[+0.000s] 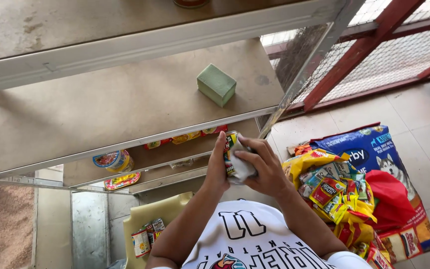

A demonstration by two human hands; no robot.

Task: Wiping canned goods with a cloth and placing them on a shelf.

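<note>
Left hand [218, 167] grasps can [231, 149]; right hand [262, 167] clenches white cloth [241, 169] against it. Risk: can slips during rubbing, falls onto packets [332, 192] below.

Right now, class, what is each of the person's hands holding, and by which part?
The left hand grips a small colourful labelled can by its side. The right hand presses a crumpled white cloth against the can's other side.
</note>
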